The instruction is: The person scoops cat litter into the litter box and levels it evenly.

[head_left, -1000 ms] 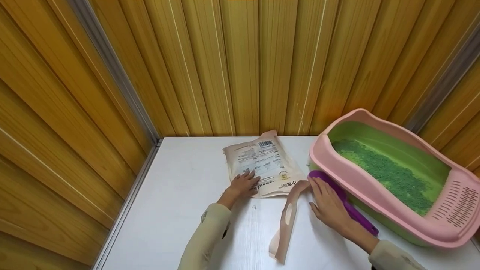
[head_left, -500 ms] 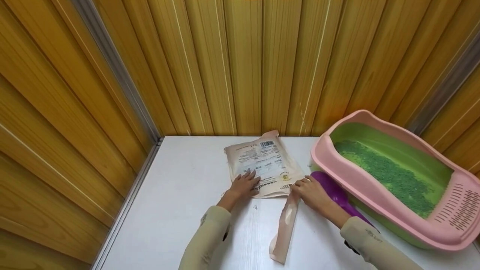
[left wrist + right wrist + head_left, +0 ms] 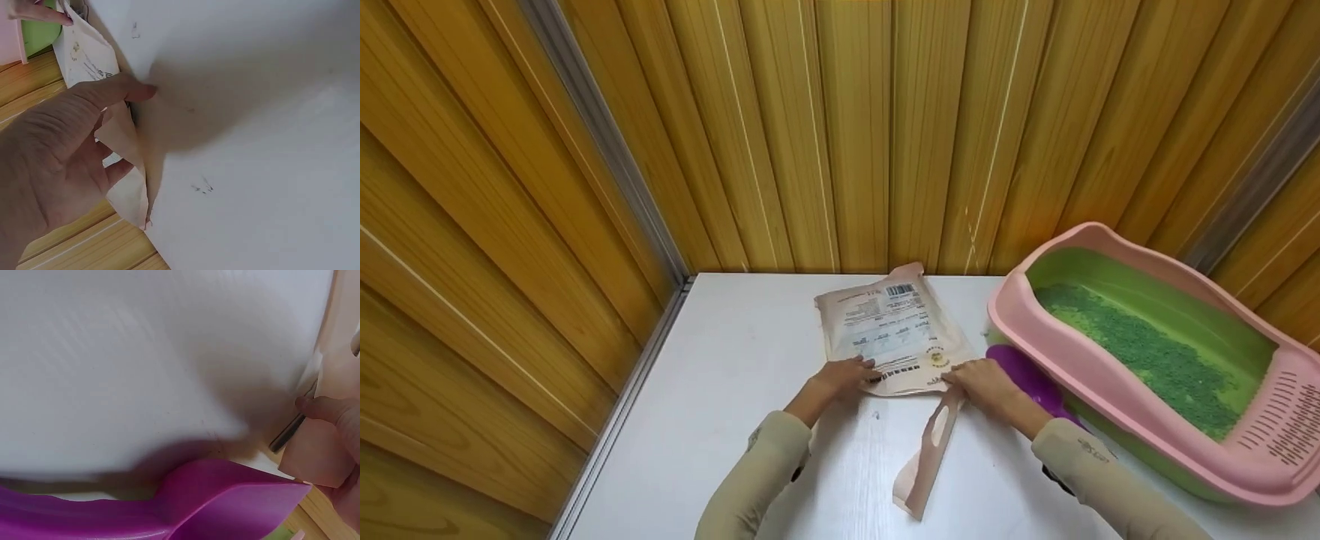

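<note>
A pale pink printed paper bag lies flat on the white table, barcode toward the wall. My left hand holds its near left edge; in the left wrist view the thumb extends past the edge while the other fingers curl against the bag. At the near right corner my right hand pinches the bag where a torn strip with a handle hole hangs from it. In the right wrist view the thumb presses on the pink paper, and some fingers are hidden. A purple scoop lies beside the right hand.
On the right stands a litter box with a pink rim and green granules inside. Its near wall borders the scoop. Wood-patterned panels enclose the white table at the back and left.
The right hand has moved left from the scoop onto the bag's corner and strip. My left hand, earlier spread flat on the bag, has drawn back to its near edge and curled.
</note>
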`<state>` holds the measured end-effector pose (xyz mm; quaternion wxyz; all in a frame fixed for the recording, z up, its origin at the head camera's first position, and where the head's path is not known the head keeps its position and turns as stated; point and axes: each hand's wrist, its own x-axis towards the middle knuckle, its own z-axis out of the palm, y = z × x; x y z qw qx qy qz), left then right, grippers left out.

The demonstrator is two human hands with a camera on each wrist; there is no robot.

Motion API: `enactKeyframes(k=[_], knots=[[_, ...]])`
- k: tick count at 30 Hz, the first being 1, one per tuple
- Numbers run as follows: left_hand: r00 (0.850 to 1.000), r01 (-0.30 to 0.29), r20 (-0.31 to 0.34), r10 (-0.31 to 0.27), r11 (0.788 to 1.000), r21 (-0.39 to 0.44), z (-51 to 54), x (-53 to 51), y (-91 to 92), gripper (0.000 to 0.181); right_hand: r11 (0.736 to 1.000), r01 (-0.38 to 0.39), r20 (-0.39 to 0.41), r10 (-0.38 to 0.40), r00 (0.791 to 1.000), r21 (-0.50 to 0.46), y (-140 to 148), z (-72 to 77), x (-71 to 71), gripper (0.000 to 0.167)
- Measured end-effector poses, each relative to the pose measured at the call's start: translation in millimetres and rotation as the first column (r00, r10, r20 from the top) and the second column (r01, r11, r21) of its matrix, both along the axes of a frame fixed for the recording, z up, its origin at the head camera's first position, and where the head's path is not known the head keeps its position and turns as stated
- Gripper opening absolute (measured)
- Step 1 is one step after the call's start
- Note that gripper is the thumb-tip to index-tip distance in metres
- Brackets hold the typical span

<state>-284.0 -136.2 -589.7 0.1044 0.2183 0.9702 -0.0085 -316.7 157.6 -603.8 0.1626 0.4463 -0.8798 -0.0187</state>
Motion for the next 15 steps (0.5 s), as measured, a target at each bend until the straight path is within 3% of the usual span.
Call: enactKeyframes(k=[2,4,6,11,13,15], knots=[[0.991,0.043,-0.131,-0.042,0.999,0.003,-2.6,-2.0,-4.1,0.031,1.0,0.028,0.031,-0.027,0.999,-0.007,0.0,5.4,-1.3,0.023],[0.969,0.068,-0.241,-0.06,0.997,0.026,-4.0,-5.4,-9.1,0.021,0.997,0.069,0.075,-0.067,0.995,-0.023,-1.6,14.3,-2.8,0.016],[0.958,0.067,-0.284,-0.043,0.995,0.077,-1.2,-9.5,-15.2,0.018,0.992,0.116,0.138,-0.109,0.984,-0.043,-3.6,25.4,-5.7,0.008],[0.985,-0.038,-0.155,0.082,0.962,0.27,28.8,-21.6,-32.0,0.018,0.967,0.221,0.255,-0.184,0.949,-0.127,-4.1,63.4,-20.3,0.015],[0.982,-0.099,-0.12,0.146,0.94,0.327,45.8,-27.8,-37.1,0.017,0.956,0.246,0.261,-0.199,0.945,-0.161,-5.2,81.6,-27.3,0.021],[0.965,-0.146,-0.153,0.212,0.922,0.358,62.2,-33.7,-40.8,0.017,0.944,0.266,0.246,-0.216,0.945,-0.195,-9.3,100.3,-33.3,0.025]])
